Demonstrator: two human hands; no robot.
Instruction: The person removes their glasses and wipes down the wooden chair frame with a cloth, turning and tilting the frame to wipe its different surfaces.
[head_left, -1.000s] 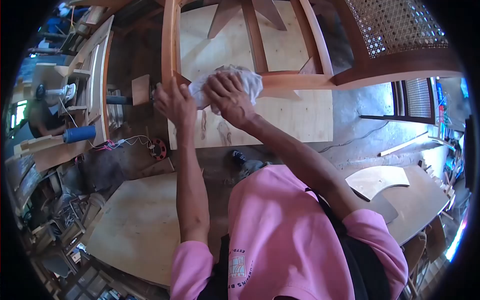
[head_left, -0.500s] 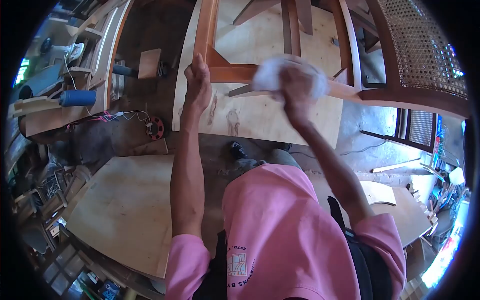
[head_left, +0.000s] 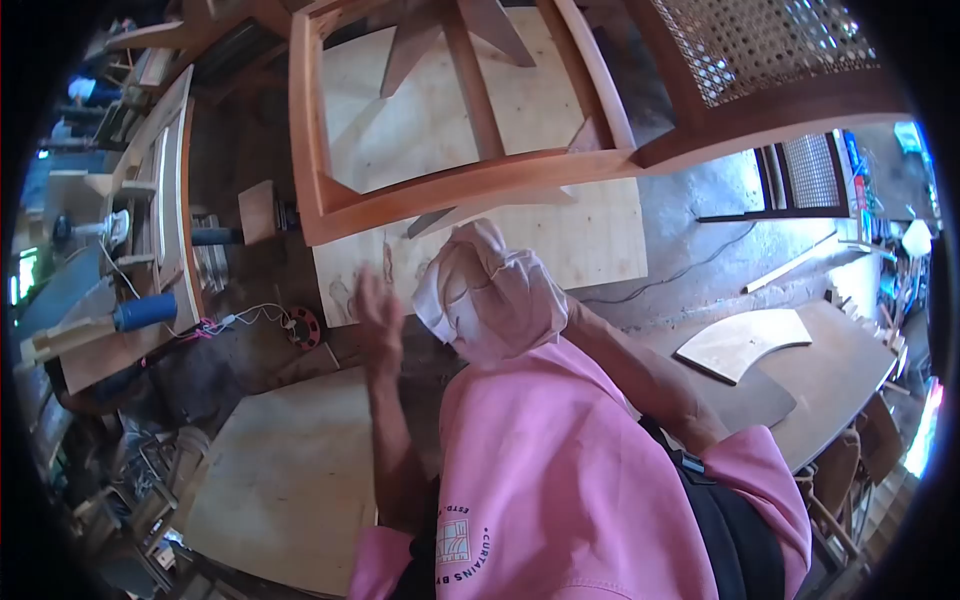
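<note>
A crumpled, stained white cloth [head_left: 490, 295] covers my right hand [head_left: 545, 310], which grips it in front of my chest; the fingers are hidden by the fabric. My left hand [head_left: 378, 315] is off the wood, to the left of the cloth, blurred, its fingers extended with nothing visible in them. Beyond both hands, a reddish-brown wooden chair frame [head_left: 470, 180] with a woven cane panel [head_left: 770, 50] rests over a pale plywood board [head_left: 600, 235]. Neither hand touches the frame.
A plywood panel [head_left: 280, 480] is at the lower left. A curved pale wooden piece [head_left: 745, 343] lies on a brown board [head_left: 845, 365] at the right. A blue cylinder [head_left: 145, 312] and a red cord reel [head_left: 303, 327] are at the left, with a cable on the floor at right.
My left hand has let go of the frame's corner and come back toward me. My right hand has drawn the cloth off the front rail toward my chest. The view has shifted.
</note>
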